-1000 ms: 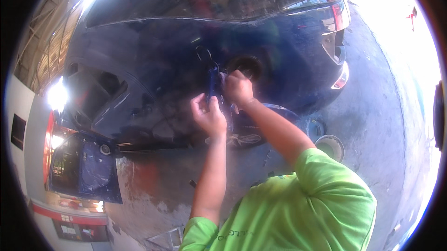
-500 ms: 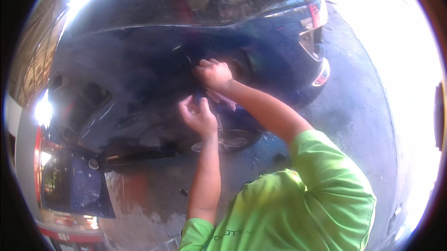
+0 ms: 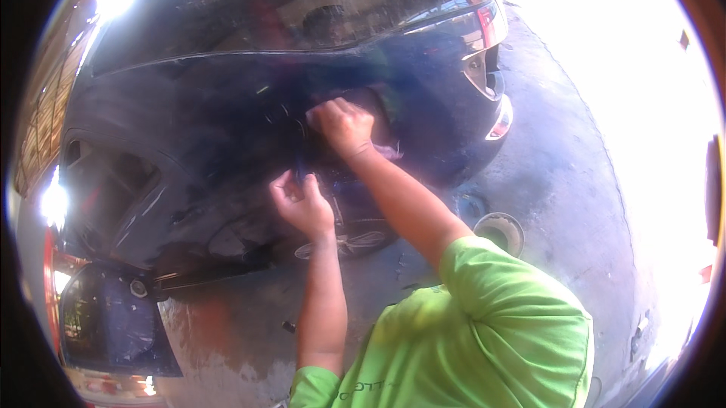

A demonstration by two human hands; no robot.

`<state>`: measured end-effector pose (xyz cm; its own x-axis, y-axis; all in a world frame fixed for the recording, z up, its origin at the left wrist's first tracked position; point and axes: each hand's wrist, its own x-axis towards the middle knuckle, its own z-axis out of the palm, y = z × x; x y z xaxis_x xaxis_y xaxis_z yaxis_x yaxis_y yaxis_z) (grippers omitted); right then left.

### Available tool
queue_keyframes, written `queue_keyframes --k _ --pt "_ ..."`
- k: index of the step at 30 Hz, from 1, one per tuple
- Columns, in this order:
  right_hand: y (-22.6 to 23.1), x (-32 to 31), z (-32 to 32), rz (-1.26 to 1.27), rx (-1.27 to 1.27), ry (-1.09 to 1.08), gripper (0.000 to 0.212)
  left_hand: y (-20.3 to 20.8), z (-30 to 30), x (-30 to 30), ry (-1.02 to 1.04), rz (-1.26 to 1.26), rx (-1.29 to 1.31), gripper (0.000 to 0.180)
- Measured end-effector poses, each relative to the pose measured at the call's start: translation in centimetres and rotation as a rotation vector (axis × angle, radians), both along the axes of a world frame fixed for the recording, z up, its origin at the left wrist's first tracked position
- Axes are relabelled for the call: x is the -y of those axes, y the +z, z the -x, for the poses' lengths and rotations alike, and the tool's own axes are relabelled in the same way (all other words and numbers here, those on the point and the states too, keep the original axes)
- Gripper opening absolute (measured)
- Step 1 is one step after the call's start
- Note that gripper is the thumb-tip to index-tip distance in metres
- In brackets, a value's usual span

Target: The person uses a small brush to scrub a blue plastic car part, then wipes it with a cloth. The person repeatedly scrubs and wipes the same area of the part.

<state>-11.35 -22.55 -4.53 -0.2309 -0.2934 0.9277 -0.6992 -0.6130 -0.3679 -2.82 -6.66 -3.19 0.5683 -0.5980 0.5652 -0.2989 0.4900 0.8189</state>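
Observation:
In front of me is the glossy dark blue side of a car (image 3: 212,105). My right hand (image 3: 342,127) is closed, knuckles up, against or just over the rear panel near a dark rounded area. A bit of pale pink material (image 3: 389,152) shows by its wrist; whether that is a cloth joined to what the hand holds, I cannot tell. Lower and to the left is my left hand (image 3: 306,207), thumb and forefinger curled around a small dark blue thing that blends into the paint. Under the hands lies a spoked wheel (image 3: 348,245).
At lower left a dark car door (image 3: 113,325) with a round fitting stands open. A bucket with a pale rim (image 3: 508,219) sits on the grey floor (image 3: 560,173) by my right arm. The tail light (image 3: 486,26) and rear bumper are at the right.
The whole view has shifted, so the car appears farther left and lower. My right hand has slid slightly right across the panel. The left stays near the same spot. The bucket has come into view.

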Motion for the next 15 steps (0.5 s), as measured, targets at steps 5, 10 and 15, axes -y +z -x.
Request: queue_keyframes --k 5,10,15 --pt "-5.6 0.7 6.2 -0.258 0.12 -0.315 0.022 0.0 -0.9 -0.4 0.009 -0.015 -0.022 0.025" --pt "-6.3 -3.0 6.8 -0.366 0.141 -0.314 0.024 -0.6 -3.0 -0.6 0.055 -0.064 -0.012 0.028" --pt "-2.0 0.3 6.9 -0.214 0.047 -0.278 0.029 -4.1 -4.8 -1.7 -0.002 -0.103 0.045 0.043"
